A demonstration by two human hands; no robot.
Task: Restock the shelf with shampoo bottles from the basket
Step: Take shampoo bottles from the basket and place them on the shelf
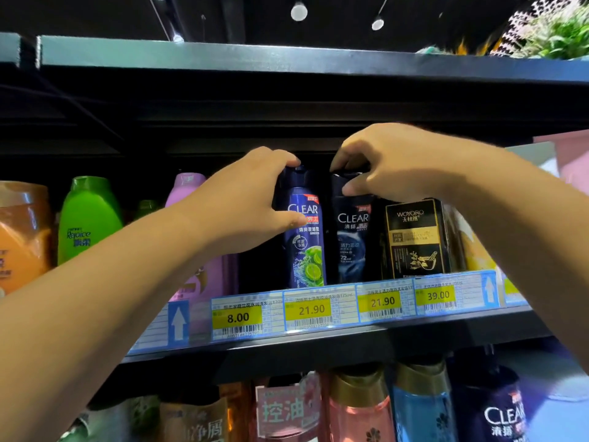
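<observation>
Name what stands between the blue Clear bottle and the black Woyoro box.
Head view: the darker Clear bottle, its cap held by the right hand.

Glossy plastic blue bottle point(304, 237), glossy black box point(414, 239); matt shelf point(318, 349), paper price tags point(310, 311)

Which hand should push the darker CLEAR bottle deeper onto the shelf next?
Right hand, probably: its grip pinches the darker CLEAR bottle at the cap, beside the WOYORO box. The left hand is wrapped round the blue lime CLEAR bottle.
</observation>
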